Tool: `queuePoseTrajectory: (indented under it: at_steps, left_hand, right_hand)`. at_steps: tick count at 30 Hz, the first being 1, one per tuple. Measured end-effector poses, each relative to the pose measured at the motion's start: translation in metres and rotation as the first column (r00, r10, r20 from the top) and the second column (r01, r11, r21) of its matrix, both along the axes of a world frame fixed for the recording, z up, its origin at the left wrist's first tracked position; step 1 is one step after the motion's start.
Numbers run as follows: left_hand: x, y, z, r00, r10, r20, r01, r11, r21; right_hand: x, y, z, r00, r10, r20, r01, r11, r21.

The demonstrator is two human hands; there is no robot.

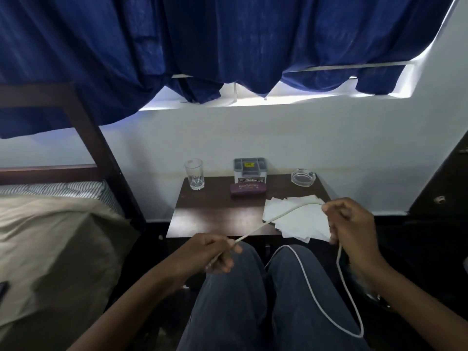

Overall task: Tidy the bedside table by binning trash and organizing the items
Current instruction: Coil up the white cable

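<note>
A white cable (276, 219) stretches between both hands above the front of the dark wooden bedside table (215, 214). My left hand (210, 254) grips one end near my knee. My right hand (352, 224) pinches the cable higher up at the table's right edge, and the rest hangs in a long loop (329, 300) down over my right leg. Several white paper sheets (298, 219) lie spread on the table's right front. At the back stand a drinking glass (194, 174), a grey-lidded plastic box (250, 169), a maroon case (248, 190) and a glass ashtray (303, 176).
A bed (50, 224) with beige bedding and a dark frame post (101, 153) stands left of the table. Blue curtains (228, 41) hang over the window above. A dark piece of furniture (440, 183) is at the right. My knees (253, 287) are close to the table front.
</note>
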State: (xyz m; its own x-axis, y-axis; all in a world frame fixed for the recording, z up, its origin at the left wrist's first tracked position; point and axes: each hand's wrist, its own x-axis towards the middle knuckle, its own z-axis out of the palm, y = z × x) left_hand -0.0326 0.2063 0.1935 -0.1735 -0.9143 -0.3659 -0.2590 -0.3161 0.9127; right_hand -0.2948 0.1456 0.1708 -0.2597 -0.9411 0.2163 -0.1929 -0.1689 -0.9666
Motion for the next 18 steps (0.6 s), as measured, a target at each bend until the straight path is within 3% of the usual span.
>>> queuePoseTrajectory:
  at_steps: [3, 5, 6, 8, 10, 13, 16, 18]
  left_hand:
    - [0.002, 0.006, -0.002, 0.949, 0.094, -0.3, -0.047, 0.986, 0.16]
    - [0.001, 0.009, 0.002, 0.793, 0.211, -0.572, -0.078, 0.966, 0.248]
    - [0.001, 0.008, 0.002, 0.711, 0.258, -0.654, -0.111, 0.96, 0.259]
    - [0.002, 0.004, 0.004, 0.593, 0.322, -0.738, -0.207, 0.947, 0.247]
    - [0.004, -0.001, 0.004, 0.532, 0.363, -0.765, -0.303, 0.925, 0.229]
    - [0.01, -0.003, 0.0, 0.526, 0.407, -0.747, -0.402, 0.893, 0.203]
    - [0.012, -0.002, -0.005, 0.579, 0.402, -0.709, -0.449, 0.883, 0.134]
    - [0.01, 0.0, -0.007, 0.651, 0.386, -0.654, -0.462, 0.885, 0.063]
  right_hand:
    - [-0.001, 0.002, -0.013, 0.985, -0.024, -0.17, 0.026, 1.0, 0.011]
    - [0.005, 0.011, -0.026, 0.921, 0.03, -0.388, -0.009, 0.998, 0.056]
    - [0.009, 0.018, -0.032, 0.855, 0.099, -0.508, -0.061, 0.994, 0.091]
    - [0.024, 0.035, -0.036, 0.638, 0.266, -0.722, -0.192, 0.964, 0.185]
    - [0.043, 0.052, -0.033, 0.42, 0.407, -0.811, -0.305, 0.905, 0.296]
    - [0.069, 0.071, -0.018, 0.232, 0.613, -0.755, -0.459, 0.754, 0.47]
    - [0.081, 0.079, -0.012, 0.171, 0.689, -0.704, -0.594, 0.642, 0.485]
    - [0.08, 0.085, -0.008, 0.221, 0.668, -0.71, -0.659, 0.639, 0.396]
